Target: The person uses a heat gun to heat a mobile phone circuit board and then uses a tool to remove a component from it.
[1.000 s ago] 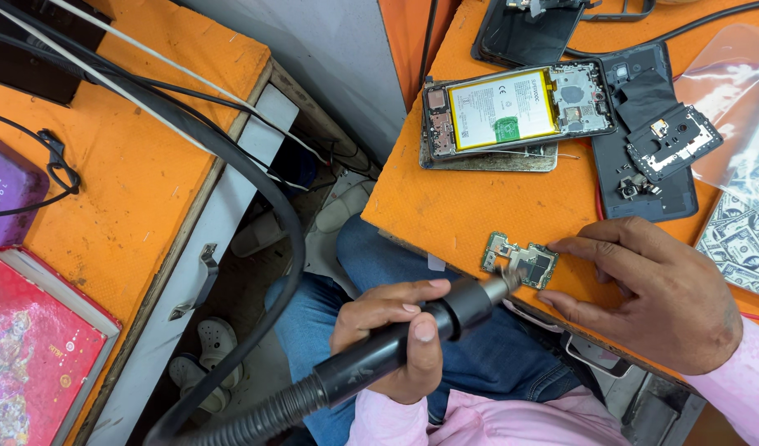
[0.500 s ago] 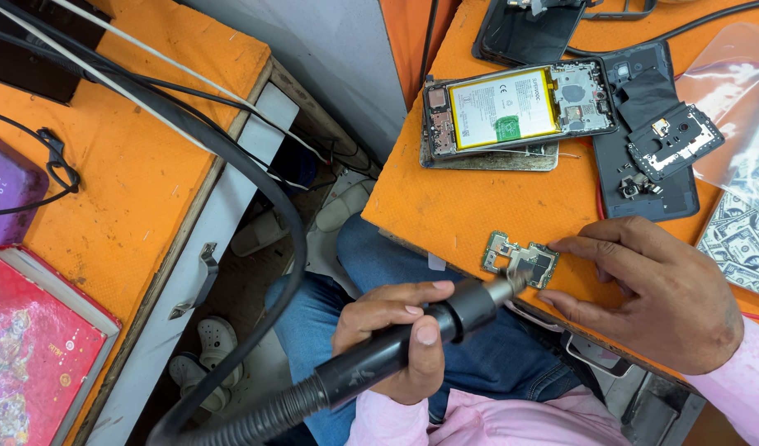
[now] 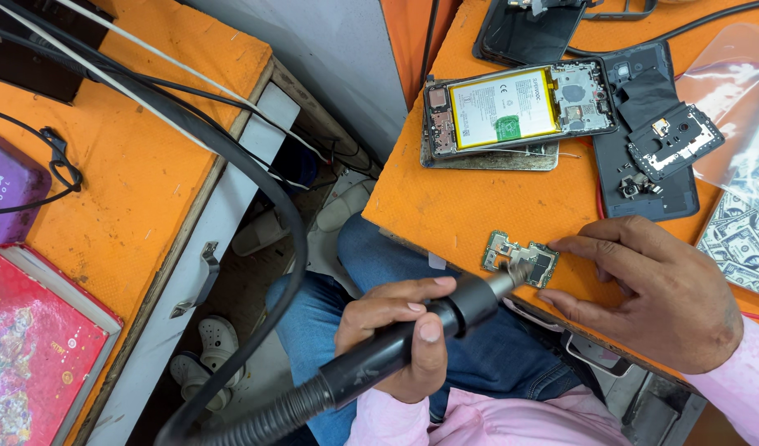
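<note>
Orange bench (image 3: 478,206); opened phone (image 3: 520,107) nearby

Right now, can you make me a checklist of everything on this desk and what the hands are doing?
Surface: orange table, scuffed, with a second orange bench to the left.
Job's things: small circuit board near the table edge; black hot-air handle with its metal tip at the board.
Clutter: opened phone showing a yellow battery, black back cover, clear plastic bag, red box.
Hands: left hand wrapped round the handle; right hand with fingertips at the board's right edge.
Cables: thick black hose, thin wires across the bench.
Surroundings: white sandals on the floor.
</note>
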